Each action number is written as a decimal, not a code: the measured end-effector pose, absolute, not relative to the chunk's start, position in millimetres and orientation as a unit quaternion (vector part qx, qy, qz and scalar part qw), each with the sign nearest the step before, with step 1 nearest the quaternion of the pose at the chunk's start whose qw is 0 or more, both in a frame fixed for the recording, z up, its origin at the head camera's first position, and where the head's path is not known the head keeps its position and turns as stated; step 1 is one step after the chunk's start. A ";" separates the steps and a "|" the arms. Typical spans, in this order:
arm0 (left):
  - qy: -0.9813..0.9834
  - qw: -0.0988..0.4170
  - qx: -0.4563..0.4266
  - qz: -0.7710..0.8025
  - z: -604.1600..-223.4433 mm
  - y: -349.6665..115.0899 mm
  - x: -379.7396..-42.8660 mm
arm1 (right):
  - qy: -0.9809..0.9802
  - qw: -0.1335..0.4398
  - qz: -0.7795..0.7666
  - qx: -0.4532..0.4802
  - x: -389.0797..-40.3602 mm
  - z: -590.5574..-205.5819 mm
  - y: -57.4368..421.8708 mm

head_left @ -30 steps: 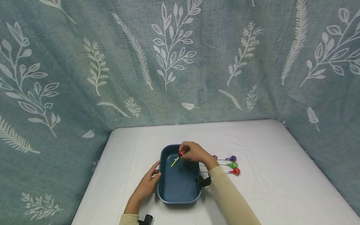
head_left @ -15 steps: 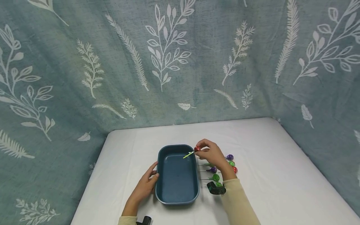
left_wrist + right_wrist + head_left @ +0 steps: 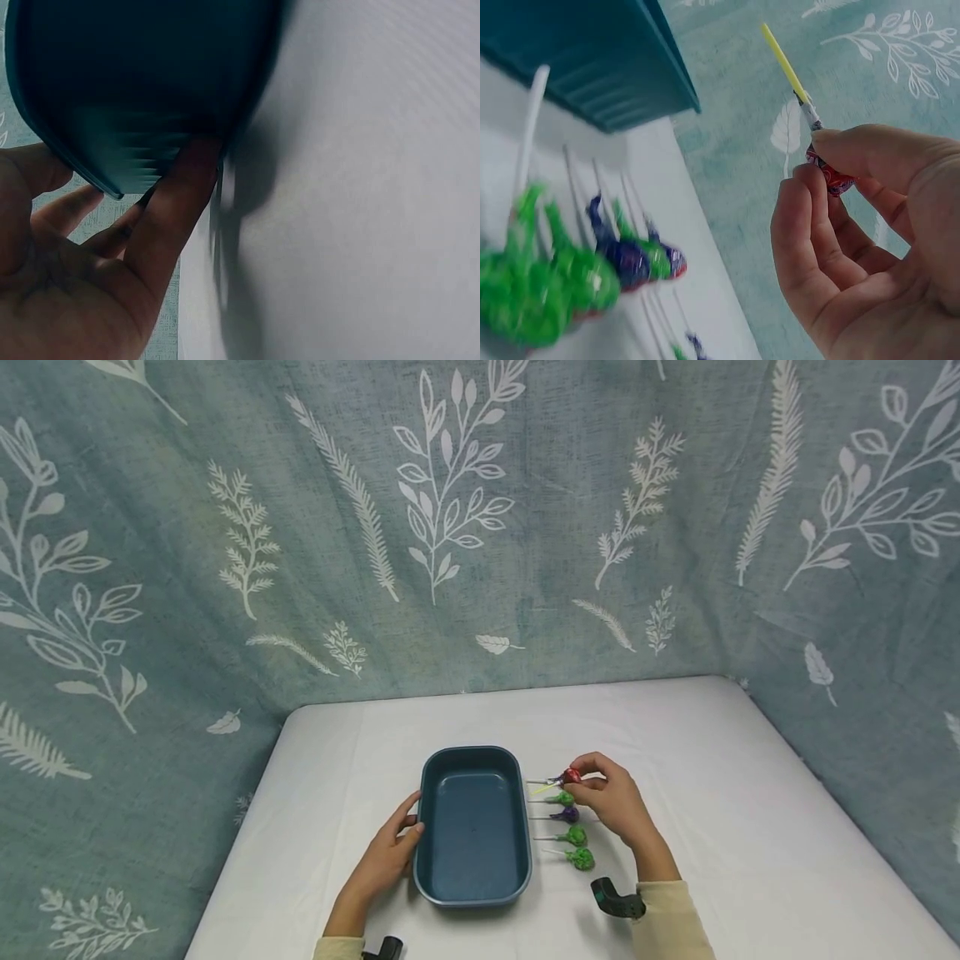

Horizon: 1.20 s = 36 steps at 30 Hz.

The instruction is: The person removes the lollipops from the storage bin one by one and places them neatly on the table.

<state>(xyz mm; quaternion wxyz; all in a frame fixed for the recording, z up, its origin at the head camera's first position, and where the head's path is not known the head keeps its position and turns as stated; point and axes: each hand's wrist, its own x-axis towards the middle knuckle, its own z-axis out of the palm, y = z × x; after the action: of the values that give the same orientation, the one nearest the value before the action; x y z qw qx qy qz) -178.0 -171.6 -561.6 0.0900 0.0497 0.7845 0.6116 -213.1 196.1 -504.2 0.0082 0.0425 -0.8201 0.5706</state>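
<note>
A dark blue rectangular tray [image 3: 472, 893] stands on the white table. My left hand [image 3: 386, 856] touches its left side; in the left wrist view the fingers [image 3: 176, 217] lie fairly straight against the outer wall. My right hand [image 3: 618, 802] pinches a red-wrapped lollipop [image 3: 572, 776] by its head, between thumb and fingertips. Its yellow stick [image 3: 784, 64] points toward the tray. Below and beside the hand lies a column of lollipops, among them green ones [image 3: 581, 858] and a purple one [image 3: 568, 814], sticks toward the tray.
More lollipops lie farther off in the right wrist view, with a green one [image 3: 679, 351] partly cut off by the frame. In the head view my right hand hides that area. A leaf-patterned cloth [image 3: 525, 543] hangs behind the white table [image 3: 750, 827].
My right hand has carried the red lollipop from above the tray rightward and down to the top of the lollipop column. My left hand has stayed at the tray's side.
</note>
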 end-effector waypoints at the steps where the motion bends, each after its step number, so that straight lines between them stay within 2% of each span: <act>1: 0.785 0.089 0.050 0.611 -561.5 -171.7 -178.0 | -0.822 0.009 0.568 0.037 -210.9 -505.3 199.0; 20: 0.777 0.088 0.056 0.621 -554.6 -172.2 -174.3 | -0.872 0.029 0.484 -0.067 -173.6 -533.3 233.9; 36: 0.774 0.089 0.053 0.625 -558.0 -171.4 -174.4 | -0.886 0.010 0.446 -0.127 -157.8 -551.0 253.9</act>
<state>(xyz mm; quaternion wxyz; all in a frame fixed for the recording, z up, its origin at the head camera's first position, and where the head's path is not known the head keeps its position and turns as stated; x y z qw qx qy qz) -174.4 -171.4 -558.0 0.0890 0.0526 0.7740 0.6247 -157.8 253.9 -551.0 0.0102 -0.1275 -0.8859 0.4459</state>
